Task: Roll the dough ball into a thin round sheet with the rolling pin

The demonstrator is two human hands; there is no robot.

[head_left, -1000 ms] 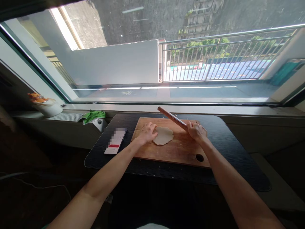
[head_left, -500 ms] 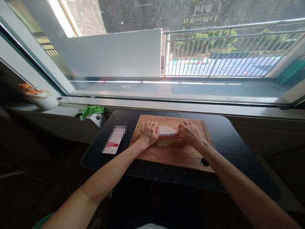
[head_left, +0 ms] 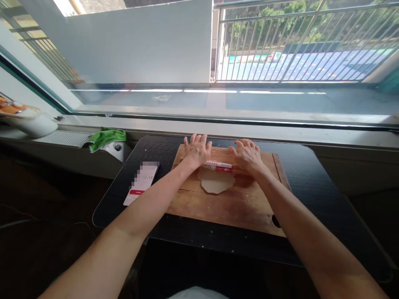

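A thin, flat sheet of dough (head_left: 216,185) lies on the wooden cutting board (head_left: 215,211). Across its far part rests a roller shaped like a rolling pin, with a red and white printed label (head_left: 222,167) at its middle. My left hand (head_left: 197,150) bears down on the roller's left end, palm over it, fingers stretched out and apart. On the right end my right hand (head_left: 247,155) is laid the same way, its fingers extended forward. Both ends of the roller are hidden beneath the palms.
A phone (head_left: 141,182) with its screen lit lies left of the board on the black table (head_left: 311,199). Small crumbs dot the near edge. A green cloth (head_left: 107,138) and a white pot (head_left: 34,122) sit by the window ledge.
Both hands have pushed the roller away from me, and their curled fingers have straightened out. More of the dough's near part shows. The camera view has tipped downward.
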